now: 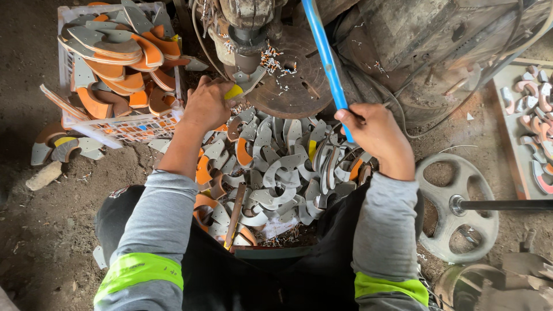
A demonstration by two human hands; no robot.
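Hands: left (pixel 208 103) on curved grey plate (pixel 249 80); right (pixel 374 131) round smooth blue rod (pixel 327 60)

Soft even daylight, sharp, slightly wide-angle

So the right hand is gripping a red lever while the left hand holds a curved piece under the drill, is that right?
Not quite: the lever in the right hand is blue, not red, as the head view shows. The rest holds: the left hand holds a curved piece under the drill.
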